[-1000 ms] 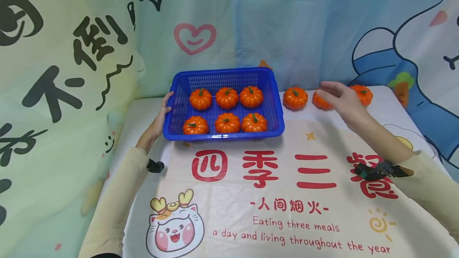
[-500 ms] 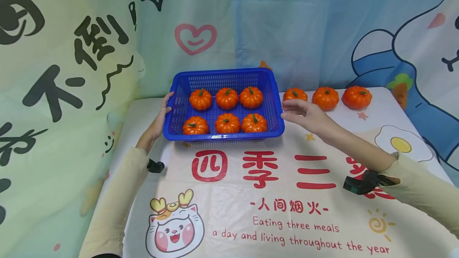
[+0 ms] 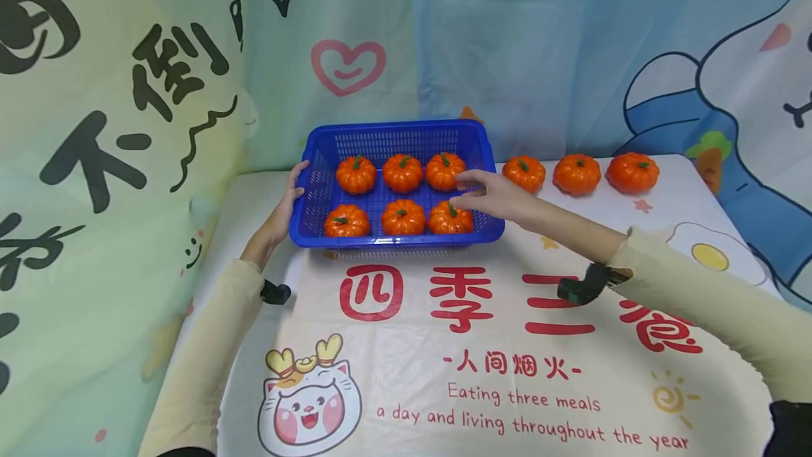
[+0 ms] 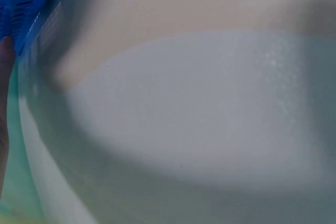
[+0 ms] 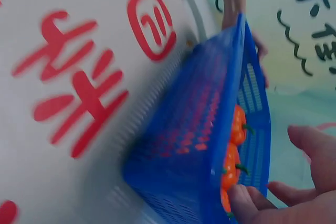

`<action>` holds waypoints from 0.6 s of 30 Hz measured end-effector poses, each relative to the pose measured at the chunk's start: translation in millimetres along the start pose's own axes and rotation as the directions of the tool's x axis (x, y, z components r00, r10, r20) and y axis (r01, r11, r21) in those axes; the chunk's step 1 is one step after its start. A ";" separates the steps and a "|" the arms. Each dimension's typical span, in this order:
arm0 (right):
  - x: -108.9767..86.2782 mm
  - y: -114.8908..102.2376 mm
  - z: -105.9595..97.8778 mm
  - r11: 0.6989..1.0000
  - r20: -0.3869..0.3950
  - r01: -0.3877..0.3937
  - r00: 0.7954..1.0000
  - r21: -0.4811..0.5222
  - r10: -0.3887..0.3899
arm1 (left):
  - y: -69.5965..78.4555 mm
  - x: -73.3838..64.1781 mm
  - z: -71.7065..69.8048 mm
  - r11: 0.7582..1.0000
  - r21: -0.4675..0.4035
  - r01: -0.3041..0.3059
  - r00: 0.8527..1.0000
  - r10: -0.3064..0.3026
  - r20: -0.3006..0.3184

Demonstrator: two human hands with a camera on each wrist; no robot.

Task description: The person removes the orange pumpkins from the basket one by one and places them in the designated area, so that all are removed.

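Small orange toy pumpkins with green stems sit in two rows in a blue plastic basket (image 3: 396, 241). My left hand (image 3: 279, 210) rests against the basket's left side, its fingertips at the rim; in the left wrist view only a finger (image 4: 5, 61) shows at the blue wall. My right hand (image 3: 491, 196) reaches over the right rim, fingers apart and holding nothing. Its fingertips are right by the back-right pumpkin (image 3: 443, 171) and the front-right pumpkin (image 3: 449, 220). The right wrist view shows its thumb and fingers spread above the basket's pumpkins (image 5: 231, 163).
To the right of the basket, three more pumpkins stand in a row: a near one (image 3: 524, 173), a middle one (image 3: 576, 175) and a far one (image 3: 632, 173). A printed cloth (image 3: 406, 344) covers the white table. Patterned curtains (image 3: 507, 55) close off the back and left.
My right hand has moved left, from over the row of pumpkins, past the basket's right rim to above the pumpkins inside. My left hand and the basket have stayed put.
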State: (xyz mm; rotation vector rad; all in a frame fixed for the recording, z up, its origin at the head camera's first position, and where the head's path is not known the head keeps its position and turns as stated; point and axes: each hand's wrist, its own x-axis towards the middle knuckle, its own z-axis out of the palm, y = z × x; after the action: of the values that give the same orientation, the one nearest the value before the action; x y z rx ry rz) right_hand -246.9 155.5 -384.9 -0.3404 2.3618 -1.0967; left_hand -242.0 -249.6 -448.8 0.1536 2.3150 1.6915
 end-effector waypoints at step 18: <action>113.9 -43.9 21.3 0.992 0.088 -0.106 0.991 0.063 0.101 | -0.8 -0.3 -1.2 1.000 0.012 -0.003 1.000 0.003 -0.005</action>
State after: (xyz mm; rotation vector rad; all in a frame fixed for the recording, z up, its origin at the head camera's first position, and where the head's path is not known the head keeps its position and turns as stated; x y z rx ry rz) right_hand -330.3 65.4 -401.8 -0.2331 2.2362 -1.0884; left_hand -242.0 -251.0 -449.2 0.1554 2.3298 1.6816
